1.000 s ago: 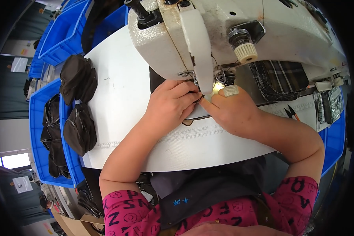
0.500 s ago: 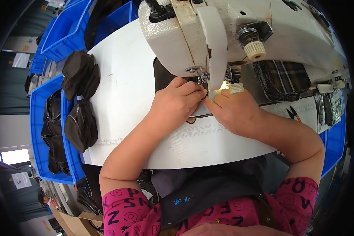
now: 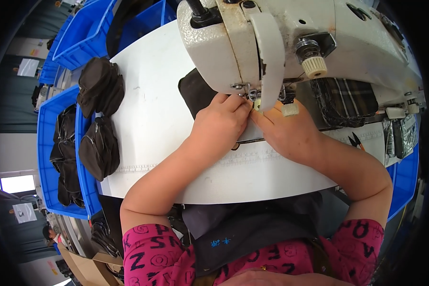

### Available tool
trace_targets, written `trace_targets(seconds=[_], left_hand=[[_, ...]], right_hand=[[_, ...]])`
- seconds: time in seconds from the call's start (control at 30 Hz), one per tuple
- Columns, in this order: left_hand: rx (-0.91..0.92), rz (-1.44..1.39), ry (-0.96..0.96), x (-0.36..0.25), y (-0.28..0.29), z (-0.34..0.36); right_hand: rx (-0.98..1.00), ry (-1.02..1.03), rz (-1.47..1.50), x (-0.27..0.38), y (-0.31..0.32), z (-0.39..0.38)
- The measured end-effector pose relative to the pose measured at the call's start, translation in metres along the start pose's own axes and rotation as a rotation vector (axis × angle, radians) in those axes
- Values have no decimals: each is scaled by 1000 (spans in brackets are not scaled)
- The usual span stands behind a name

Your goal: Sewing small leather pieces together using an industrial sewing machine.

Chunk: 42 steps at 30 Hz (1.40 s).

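Note:
A dark brown piece of fabric [image 3: 194, 94] lies under the head of the white sewing machine [image 3: 219, 52], its far left part flat on the white table. With bent fingers pressed together, my left hand [image 3: 220, 123] pinches the fabric's edge close to the presser foot [image 3: 253, 94]. My right hand [image 3: 288, 133] is closed on the same edge from the other side, thumb and forefinger near the left fingertips. The machine's parts cover some of its fingers. The pinched edge itself is mostly hidden by both hands.
Dark pouches [image 3: 99, 148] are heaped at the table's left edge, beside a blue bin [image 3: 43, 157] holding more. A stack of plaid fabric pieces [image 3: 348, 102] lies right of the needle. Thread snips [image 3: 356, 141] and plastic-wrapped packets [image 3: 399, 136] lie farther right.
The fabric has turned, and more of it shows to the left of the machine head. Both hands stay by the presser foot, the left with its fingers more bunched. The view has shifted slightly.

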<state>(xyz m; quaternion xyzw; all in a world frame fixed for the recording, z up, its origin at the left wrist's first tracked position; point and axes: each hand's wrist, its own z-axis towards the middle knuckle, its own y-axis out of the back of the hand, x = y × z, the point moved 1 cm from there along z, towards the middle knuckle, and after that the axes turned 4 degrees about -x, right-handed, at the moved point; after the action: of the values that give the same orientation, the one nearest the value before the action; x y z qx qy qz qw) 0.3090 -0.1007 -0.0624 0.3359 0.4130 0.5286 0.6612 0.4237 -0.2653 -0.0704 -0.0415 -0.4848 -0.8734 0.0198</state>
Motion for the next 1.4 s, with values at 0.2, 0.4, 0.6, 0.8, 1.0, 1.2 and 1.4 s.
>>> trace_targets(seconds=[0.2,0.4,0.6,0.8,1.0,1.2,1.4], left_hand=[[0,34,12,-5,5,1],[-42,12,-48,4,6,-2],[-34,36,-121,8,12,1],[-5,-6,-66,8,11,2],[33,-21,11,5,8,1],[43,-24,66,-2,5,1],[5,-7,95,-6,3,4]], right_hand=[[6,17,31,-2,-3,-2],[46,8,-12,2,-5,-3],[39,7,78,-2,-10,-2],[29,-22,102,1,-10,-1],[84,-13,75,-1,-8,1],[25,-1,63,1,-4,3],[-29,-27,-1,-2,-12,-1]])
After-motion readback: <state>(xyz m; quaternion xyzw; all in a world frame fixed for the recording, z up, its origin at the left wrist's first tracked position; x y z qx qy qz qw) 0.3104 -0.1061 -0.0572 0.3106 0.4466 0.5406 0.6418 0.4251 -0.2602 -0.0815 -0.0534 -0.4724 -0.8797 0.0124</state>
